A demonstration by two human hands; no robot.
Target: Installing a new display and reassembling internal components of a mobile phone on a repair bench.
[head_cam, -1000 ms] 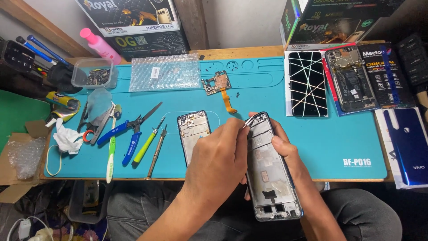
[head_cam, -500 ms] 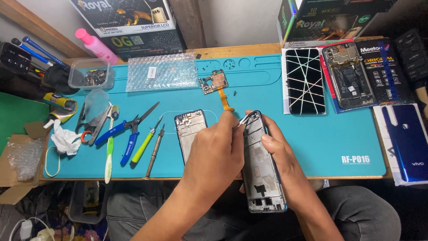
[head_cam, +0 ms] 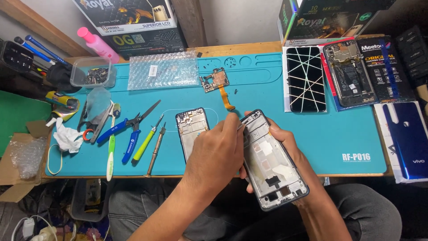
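My right hand (head_cam: 284, 139) grips an opened phone frame (head_cam: 272, 160) from below and holds it tilted over the front edge of the teal work mat (head_cam: 285, 96). My left hand (head_cam: 214, 154) pinches a thin metal tool (head_cam: 241, 126), whose tip touches the frame's upper left corner. A second phone frame (head_cam: 191, 127) lies on the mat, partly hidden by my left hand. Farther back lies a small circuit board with an orange flex cable (head_cam: 217, 84).
Cutters (head_cam: 129, 129), screwdrivers (head_cam: 147, 142) and tweezers lie on the mat's left. Bubble wrap (head_cam: 162, 70), a plastic parts tray (head_cam: 92, 71) and a pink bottle (head_cam: 97, 44) sit at the back left. A cracked screen (head_cam: 305, 79), another opened phone (head_cam: 352, 73) and a blue back cover (head_cam: 408, 138) are at the right.
Both hands and the held frame have shifted slightly up and toward the mat. The tool tip stays at the frame's top corner.
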